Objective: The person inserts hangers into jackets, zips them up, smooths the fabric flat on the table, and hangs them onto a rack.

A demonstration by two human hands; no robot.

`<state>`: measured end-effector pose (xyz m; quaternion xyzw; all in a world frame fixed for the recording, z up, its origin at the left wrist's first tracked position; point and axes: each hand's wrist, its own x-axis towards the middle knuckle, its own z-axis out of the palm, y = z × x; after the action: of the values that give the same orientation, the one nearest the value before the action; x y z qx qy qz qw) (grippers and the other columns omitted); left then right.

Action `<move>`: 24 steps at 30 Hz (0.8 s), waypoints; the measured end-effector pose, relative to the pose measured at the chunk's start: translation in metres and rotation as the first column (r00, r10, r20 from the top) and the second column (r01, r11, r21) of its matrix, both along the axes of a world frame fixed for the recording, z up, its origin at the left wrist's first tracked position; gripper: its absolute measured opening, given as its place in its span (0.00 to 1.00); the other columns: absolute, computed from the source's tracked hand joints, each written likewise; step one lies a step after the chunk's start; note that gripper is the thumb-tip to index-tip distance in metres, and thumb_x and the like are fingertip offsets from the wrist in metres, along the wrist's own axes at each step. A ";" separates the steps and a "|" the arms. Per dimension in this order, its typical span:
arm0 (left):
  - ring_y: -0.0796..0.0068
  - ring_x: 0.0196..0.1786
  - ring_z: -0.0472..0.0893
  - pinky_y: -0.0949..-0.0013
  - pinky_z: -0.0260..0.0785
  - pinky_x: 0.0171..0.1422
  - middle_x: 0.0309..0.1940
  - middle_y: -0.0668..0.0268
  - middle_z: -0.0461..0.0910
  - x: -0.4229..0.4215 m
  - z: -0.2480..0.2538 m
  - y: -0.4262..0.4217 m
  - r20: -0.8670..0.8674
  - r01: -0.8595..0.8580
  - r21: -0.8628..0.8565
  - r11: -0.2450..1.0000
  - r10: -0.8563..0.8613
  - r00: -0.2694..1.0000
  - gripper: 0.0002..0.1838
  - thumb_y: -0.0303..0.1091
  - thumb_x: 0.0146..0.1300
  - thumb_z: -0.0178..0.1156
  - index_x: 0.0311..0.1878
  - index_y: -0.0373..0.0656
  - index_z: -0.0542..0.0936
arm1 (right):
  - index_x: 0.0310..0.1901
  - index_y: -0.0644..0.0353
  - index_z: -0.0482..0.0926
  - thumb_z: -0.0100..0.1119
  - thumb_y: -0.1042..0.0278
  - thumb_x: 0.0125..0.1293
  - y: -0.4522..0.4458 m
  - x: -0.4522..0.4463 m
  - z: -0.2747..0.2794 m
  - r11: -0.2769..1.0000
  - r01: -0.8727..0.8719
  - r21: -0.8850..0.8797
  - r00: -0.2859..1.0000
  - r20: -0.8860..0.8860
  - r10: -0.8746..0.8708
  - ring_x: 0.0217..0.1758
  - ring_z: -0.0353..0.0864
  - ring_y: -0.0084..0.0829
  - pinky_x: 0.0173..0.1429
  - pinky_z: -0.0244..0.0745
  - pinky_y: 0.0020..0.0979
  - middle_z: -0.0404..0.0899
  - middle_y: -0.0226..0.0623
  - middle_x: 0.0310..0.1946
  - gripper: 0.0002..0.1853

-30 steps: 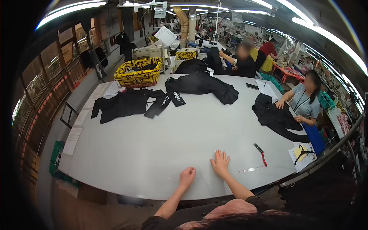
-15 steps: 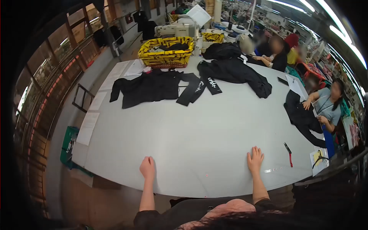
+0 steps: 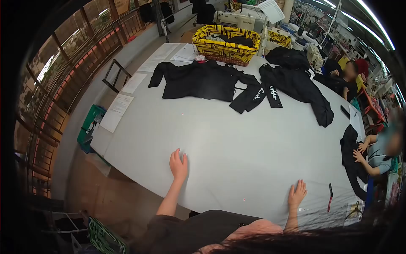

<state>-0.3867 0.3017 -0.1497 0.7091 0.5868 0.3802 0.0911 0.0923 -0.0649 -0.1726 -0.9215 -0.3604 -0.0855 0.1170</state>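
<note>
My left hand (image 3: 178,164) is over the near left part of the pale table (image 3: 220,148), its thumb apart from its fingers and nothing in it. My right hand (image 3: 297,194) rests on the table's near right side, fingers stretched out, also holding nothing. To its right lies a pair of red-handled pliers (image 3: 330,198). A tiny red-marked scrap (image 3: 244,199) sits on the surface between my hands. Farther off, a black long-sleeved garment (image 3: 198,81) is spread out, with white lettering on one sleeve. Another black garment (image 3: 296,86) lies bunched beside it.
A yellow-and-black lined basket (image 3: 226,44) with cloth stands at the far edge, a sewing machine (image 3: 237,19) behind it. Papers (image 3: 116,111) line the left edge. At right, a co-worker's hands (image 3: 360,151) touch a black garment (image 3: 350,148); a phone (image 3: 345,111) lies nearby.
The head view has turned, so the table's contents appear shifted right. My left hand has gone from curled to open. The co-worker's two hands are now close together on the garment.
</note>
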 end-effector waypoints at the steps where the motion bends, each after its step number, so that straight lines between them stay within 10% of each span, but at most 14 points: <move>1: 0.51 0.60 0.74 0.53 0.67 0.63 0.60 0.53 0.73 0.013 -0.001 0.022 -0.026 0.032 0.003 0.999 -0.031 0.999 0.25 0.41 0.70 0.60 0.66 0.39 0.71 | 0.69 0.60 0.70 0.53 0.56 0.73 0.002 0.002 -0.001 1.000 -0.003 0.002 1.000 0.002 0.003 0.79 0.58 0.46 0.80 0.45 0.57 0.66 0.41 0.73 0.27; 8: 0.52 0.63 0.70 0.50 0.62 0.66 0.71 0.53 0.65 0.183 0.031 0.207 -0.294 0.366 -0.014 0.931 -0.353 0.888 0.42 0.47 0.61 0.68 0.76 0.44 0.62 | 0.69 0.62 0.69 0.53 0.58 0.73 0.010 -0.002 0.013 1.000 0.002 -0.008 0.999 -0.037 -0.002 0.79 0.57 0.48 0.80 0.45 0.56 0.66 0.44 0.73 0.27; 13: 0.56 0.64 0.70 0.55 0.63 0.66 0.70 0.57 0.68 0.274 0.022 0.302 -0.321 0.374 -0.105 0.921 -0.388 0.864 0.36 0.54 0.64 0.63 0.71 0.46 0.70 | 0.69 0.65 0.68 0.54 0.59 0.72 0.010 -0.002 0.015 0.999 0.019 0.032 0.999 -0.044 -0.017 0.79 0.57 0.49 0.81 0.44 0.56 0.65 0.47 0.73 0.28; 17: 0.56 0.62 0.71 0.54 0.64 0.66 0.63 0.55 0.74 0.291 -0.007 0.307 -0.249 0.229 0.002 0.973 -0.221 0.943 0.29 0.53 0.66 0.62 0.64 0.45 0.78 | 0.69 0.66 0.68 0.56 0.60 0.71 0.005 0.005 0.004 0.999 -0.023 0.048 1.000 0.001 0.023 0.79 0.58 0.49 0.81 0.45 0.55 0.65 0.48 0.73 0.29; 22: 0.53 0.36 0.81 0.52 0.72 0.44 0.34 0.57 0.76 0.273 -0.007 0.276 -0.212 0.352 0.149 0.924 -0.318 0.924 0.19 0.50 0.64 0.66 0.38 0.41 0.81 | 0.69 0.66 0.68 0.56 0.60 0.71 0.013 0.000 0.016 0.999 -0.021 0.027 1.000 -0.017 0.022 0.78 0.59 0.50 0.80 0.45 0.55 0.66 0.49 0.72 0.29; 24: 0.55 0.34 0.81 0.54 0.72 0.41 0.32 0.59 0.77 0.262 -0.002 0.254 -0.212 0.389 -0.034 0.920 -0.388 0.897 0.21 0.53 0.65 0.64 0.38 0.41 0.81 | 0.69 0.66 0.68 0.56 0.61 0.71 0.014 0.001 0.015 0.999 -0.015 0.029 0.999 -0.029 0.015 0.78 0.59 0.50 0.80 0.45 0.55 0.66 0.49 0.72 0.29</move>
<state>-0.1246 0.5557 -0.1516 0.8491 0.4382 0.2781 0.0981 0.0930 -0.0507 -0.1579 -0.9181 -0.3643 -0.0766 0.1361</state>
